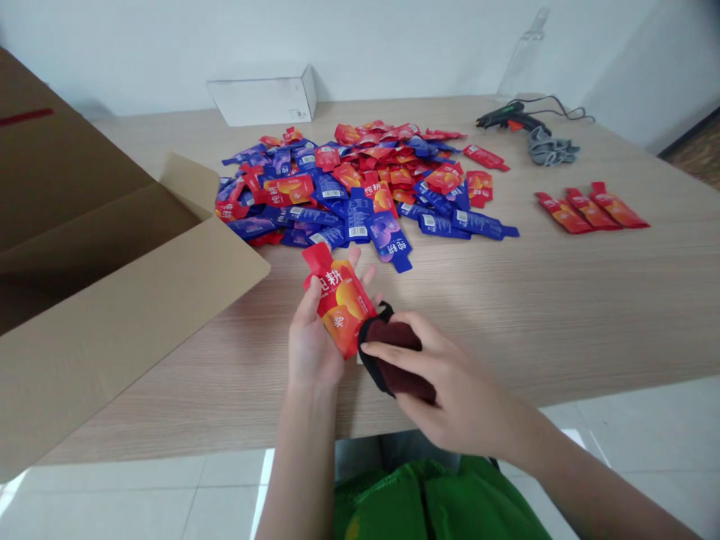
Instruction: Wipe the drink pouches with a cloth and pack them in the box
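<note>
A red pouch (342, 296) with orange fruit printed on it lies across the palm of my left hand (318, 345), the thumb pressed on its edge. My right hand (436, 371) grips a dark maroon cloth (397, 349) with black edging, folded or bunched up. The cloth touches the lower right end of the pouch. Beyond my hands is a heap of red and blue pouches (360, 184) with spout-like necks. Three red pouches (593, 210) lie side by side at the right.
At the left stands an open cardboard box (129, 307), its flap reaching over the table (506, 315). A white box (264, 101) stands at the back. At the back right are a glue gun (511, 116) with a cord, grey gloves (551, 148) and a clear bottle (523, 60).
</note>
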`<state>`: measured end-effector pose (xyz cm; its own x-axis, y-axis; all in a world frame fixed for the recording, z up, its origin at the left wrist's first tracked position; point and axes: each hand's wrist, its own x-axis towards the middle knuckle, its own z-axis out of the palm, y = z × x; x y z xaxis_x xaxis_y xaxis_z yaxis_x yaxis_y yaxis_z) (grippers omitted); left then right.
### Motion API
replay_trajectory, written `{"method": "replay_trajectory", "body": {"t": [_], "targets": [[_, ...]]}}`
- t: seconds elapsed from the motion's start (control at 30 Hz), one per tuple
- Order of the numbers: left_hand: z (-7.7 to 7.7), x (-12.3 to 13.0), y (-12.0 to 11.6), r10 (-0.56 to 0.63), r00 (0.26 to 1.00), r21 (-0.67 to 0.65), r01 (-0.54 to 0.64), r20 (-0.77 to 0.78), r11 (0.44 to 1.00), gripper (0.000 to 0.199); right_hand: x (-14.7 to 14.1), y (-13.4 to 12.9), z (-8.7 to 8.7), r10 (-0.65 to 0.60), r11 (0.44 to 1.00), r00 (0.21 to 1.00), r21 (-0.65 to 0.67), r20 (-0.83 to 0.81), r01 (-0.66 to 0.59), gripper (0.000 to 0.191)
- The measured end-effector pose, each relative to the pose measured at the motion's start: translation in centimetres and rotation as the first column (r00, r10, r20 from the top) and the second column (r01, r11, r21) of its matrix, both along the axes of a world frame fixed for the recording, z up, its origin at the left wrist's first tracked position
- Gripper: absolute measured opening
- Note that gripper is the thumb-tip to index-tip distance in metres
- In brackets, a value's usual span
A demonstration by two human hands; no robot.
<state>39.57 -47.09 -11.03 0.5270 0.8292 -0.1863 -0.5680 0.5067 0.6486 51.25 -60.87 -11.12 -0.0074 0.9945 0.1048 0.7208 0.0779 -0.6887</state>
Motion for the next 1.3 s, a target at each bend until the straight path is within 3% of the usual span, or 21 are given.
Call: {"method": "replay_trajectory", "body": {"t": [0.07, 0.2, 0.33, 0.47, 0.57, 0.7, 0.77, 0.8, 0.9, 0.97, 1.07, 1.17, 1.23, 1.3], "targets": [[0.2, -0.2, -0.2, -0.008, 1.0, -0.024, 0.008, 0.023, 1.0, 0.043, 1.1, -0.2, 1.1, -0.07, 0.998, 0.995, -0.011, -0.067, 0.07, 0.054], [0.8, 0.4, -1.2, 0.093, 0.995, -0.032, -0.094, -0.041, 0.995, 0.045, 1.9, 0.8, 2.3, -0.192, 0.978, 0.968, 0.049, -0.163, 0.202, 0.049], [0.8, 1.8, -2.6, 0.089, 0.991, 0.036, -0.085, -0.103, 0.996, 0.033, 0.7, 2.5, 1.4, -0.195, 0.972, 0.939, 0.073, -0.283, 0.224, 0.064], [0.6, 2.3, -3.1, -0.004, 0.993, 0.055, 0.011, -0.116, 0.998, 0.041, 1.0, 3.4, 0.3, -0.172, 0.953, 0.881, 0.152, -0.44, 0.262, 0.046], [0.3, 2.2, -2.8, -0.119, 0.985, 0.087, 0.131, -0.123, 0.988, 0.05, 2.3, 3.3, -0.1, -0.17, 0.958, 0.773, 0.081, -0.611, 0.275, 0.03], [-0.4, 2.3, -2.7, -0.204, 0.953, 0.124, 0.235, -0.226, 0.964, 0.031, 3.0, 3.1, -0.6, -0.246, 0.96, 0.546, -0.123, -0.801, 0.251, 0.018], [-0.7, 2.2, -2.8, -0.229, 0.934, 0.063, 0.256, -0.275, 0.965, 0.03, 2.8, 3.3, -0.8, -0.244, 0.966, 0.5, -0.159, -0.831, 0.206, 0.018], [-0.8, 2.1, -2.9, -0.223, 0.932, 0.016, 0.237, -0.287, 0.971, 0.029, 2.7, 3.4, -1.0, -0.224, 0.971, 0.529, -0.139, -0.818, 0.195, 0.019], [-0.7, 1.4, -2.7, -0.164, 0.941, -0.099, 0.14, -0.296, 0.985, 0.025, 3.0, 3.8, -1.1, -0.184, 0.971, 0.724, -0.008, -0.664, 0.24, 0.027], [-0.6, 0.8, -2.5, -0.141, 0.952, -0.096, 0.119, -0.273, 0.988, 0.025, 3.7, 3.7, -0.9, -0.261, 0.935, 0.808, 0.069, -0.529, 0.347, 0.034], [-0.6, 0.4, -2.4, -0.163, 0.961, -0.054, 0.155, -0.223, 0.986, 0.028, 4.2, 3.4, -0.2, -0.38, 0.851, 0.863, 0.241, -0.333, 0.467, 0.039], [-0.9, 0.6, -2.8, -0.176, 0.963, -0.072, 0.165, -0.206, 0.984, 0.03, 2.9, 3.3, 0.4, -0.323, 0.844, 0.942, 0.424, -0.088, 0.329, 0.042], [-1.1, 1.0, -3.4, -0.161, 0.966, -0.113, 0.141, -0.201, 0.984, 0.032, 1.7, 3.8, 0.6, -0.264, 0.873, 0.961, 0.446, 0.086, 0.2, 0.043], [-1.2, 1.3, -3.9, -0.157, 0.97, -0.15, 0.131, -0.183, 0.98, 0.035, 1.1, 4.7, 0.7, -0.256, 0.89, 0.951, 0.425, 0.174, 0.162, 0.041]]}}
